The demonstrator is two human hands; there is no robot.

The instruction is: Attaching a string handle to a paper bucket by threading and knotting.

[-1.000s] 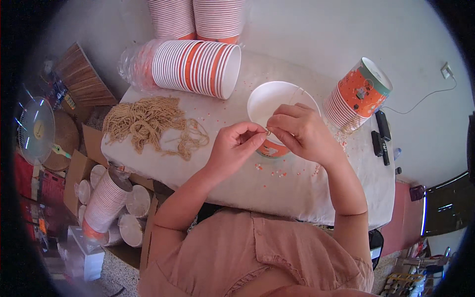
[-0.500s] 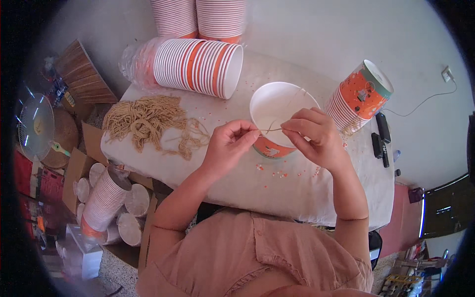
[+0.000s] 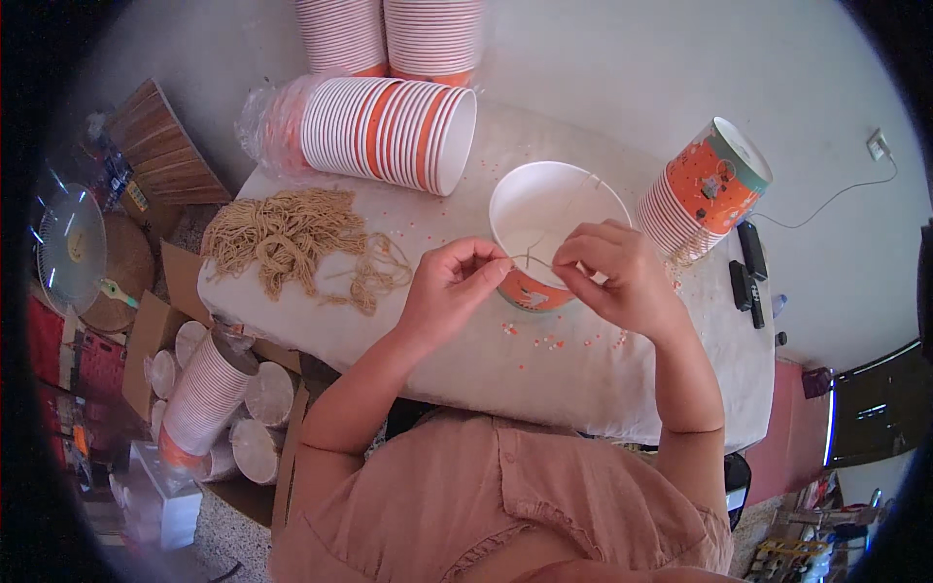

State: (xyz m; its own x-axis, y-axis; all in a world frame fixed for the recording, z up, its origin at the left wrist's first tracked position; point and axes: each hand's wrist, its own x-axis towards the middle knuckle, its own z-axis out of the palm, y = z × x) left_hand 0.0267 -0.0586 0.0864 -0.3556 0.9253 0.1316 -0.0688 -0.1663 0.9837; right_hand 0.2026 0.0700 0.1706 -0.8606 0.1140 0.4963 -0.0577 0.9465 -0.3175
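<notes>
A thin tan string (image 3: 531,258) runs between my two hands, crossing itself in a small loop or knot midway. My left hand (image 3: 452,289) pinches one side of it between thumb and forefinger. My right hand (image 3: 616,277) pinches the other side, its fingers curled. Both hands are over the near rim of a white-lined paper bucket (image 3: 544,185) with an orange printed outside, which stands upright on the table. A strand of string also lies across the bucket's far right rim. To the left a heap of tan strings (image 3: 292,233) is spread on the cloth.
A sleeved stack of paper buckets (image 3: 389,131) lies at the back of the table (image 3: 466,360). An upside-down bucket stack (image 3: 695,189) stands right, beside black objects (image 3: 748,272). Red and white bits (image 3: 549,343) are scattered near the bucket. A carton (image 3: 175,277) of wrapped buckets is on the floor left.
The string's crossing has drawn into a smaller loop, and its loose end shows less. My right-hand fingers have curled in more, while my left hand has barely moved.
</notes>
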